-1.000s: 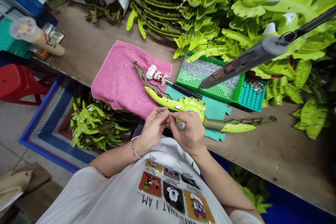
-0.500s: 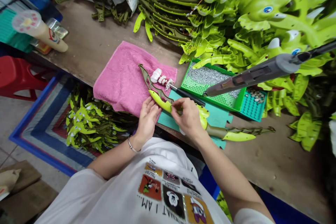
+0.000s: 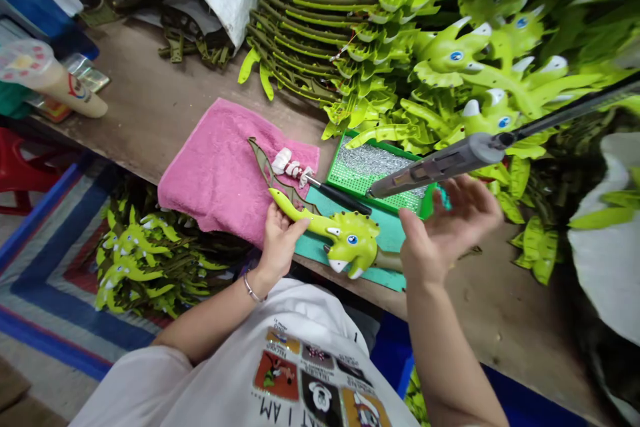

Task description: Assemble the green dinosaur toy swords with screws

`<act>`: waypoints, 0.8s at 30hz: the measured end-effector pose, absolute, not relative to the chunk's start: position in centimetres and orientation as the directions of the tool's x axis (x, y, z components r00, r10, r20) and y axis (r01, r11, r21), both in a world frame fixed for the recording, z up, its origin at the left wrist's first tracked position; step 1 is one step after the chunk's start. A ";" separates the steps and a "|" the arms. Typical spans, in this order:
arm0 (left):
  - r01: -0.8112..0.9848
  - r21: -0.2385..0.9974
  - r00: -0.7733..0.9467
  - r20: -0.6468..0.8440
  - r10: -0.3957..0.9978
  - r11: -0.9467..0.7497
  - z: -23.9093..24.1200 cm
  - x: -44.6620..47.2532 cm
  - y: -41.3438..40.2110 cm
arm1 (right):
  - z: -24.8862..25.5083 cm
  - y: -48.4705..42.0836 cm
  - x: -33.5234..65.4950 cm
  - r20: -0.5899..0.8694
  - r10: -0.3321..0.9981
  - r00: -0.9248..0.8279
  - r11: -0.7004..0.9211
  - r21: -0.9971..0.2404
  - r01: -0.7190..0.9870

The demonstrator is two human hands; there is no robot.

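Observation:
A lime-green dinosaur-head toy (image 3: 350,240) with a blue eye and white horns lies on a teal mat (image 3: 390,230). My left hand (image 3: 281,237) is closed around the toy's curved green arm, thumb on top. A dark olive piece (image 3: 263,160) reaches from the toy onto a pink towel (image 3: 210,167). Off to the right, my right hand (image 3: 445,230) is lifted with its fingers apart, slightly blurred, nothing visible in it. It is beside a green tray of small screws (image 3: 380,153) and under a hanging grey electric screwdriver (image 3: 435,163).
A black-handled tool with a white-wrapped end (image 3: 345,199) lies between towel and tray. Stacked olive-and-green toy parts (image 3: 320,33) fill the back of the table. A crate (image 3: 55,340) of similar toys stands at lower left. A drink cup (image 3: 55,77) lies tilted at far left.
My right hand has left the toy and moved right, opening beside the tray. My left hand stays on the toy, whose head is now uncovered. The whole view has shifted slightly.

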State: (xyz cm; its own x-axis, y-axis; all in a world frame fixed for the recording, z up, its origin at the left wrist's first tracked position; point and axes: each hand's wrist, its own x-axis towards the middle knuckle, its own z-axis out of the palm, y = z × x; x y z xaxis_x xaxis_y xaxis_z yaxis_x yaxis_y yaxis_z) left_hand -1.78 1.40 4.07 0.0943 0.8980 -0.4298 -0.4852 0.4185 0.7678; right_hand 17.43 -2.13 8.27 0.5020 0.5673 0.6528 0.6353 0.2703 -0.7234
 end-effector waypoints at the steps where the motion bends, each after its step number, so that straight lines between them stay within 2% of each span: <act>1: -0.479 0.772 0.090 -0.429 0.899 0.417 3.9 -1.5 1.4 | 8.5 -1.6 18.4 0.546 0.701 0.459 0.271 -0.799 0.537; 2: -0.473 0.776 0.088 -0.429 0.899 0.417 3.7 -1.2 1.5 | 8.6 -1.1 19.3 0.449 0.801 0.395 0.260 -0.857 0.445; 4: -0.464 0.786 0.082 -0.422 0.903 0.409 3.3 -0.7 1.5 | 9.0 -0.1 20.5 0.319 0.901 0.294 0.218 -0.919 0.329; 10: -0.453 0.806 0.096 -0.381 0.920 0.381 1.9 0.1 1.5 | 10.7 3.5 20.5 0.178 0.949 0.261 0.111 -0.962 0.250; 13: -0.449 0.805 0.121 -0.377 0.918 0.389 1.4 0.0 1.4 | 10.1 5.8 19.2 0.198 0.942 0.270 0.152 -0.971 0.182; 16: -0.453 0.811 0.127 -0.352 0.927 0.370 1.6 -0.1 1.4 | 8.2 7.4 17.8 0.259 0.878 0.403 0.224 -0.965 0.133; 19: -0.480 0.790 0.145 -0.358 0.922 0.383 2.1 -0.1 1.4 | 6.6 7.9 17.0 0.290 0.798 0.529 0.251 -0.957 0.147; 24: -0.475 0.791 0.139 -0.366 0.920 0.386 2.7 0.0 1.5 | 5.5 7.4 16.7 0.321 0.779 0.538 0.243 -0.946 0.214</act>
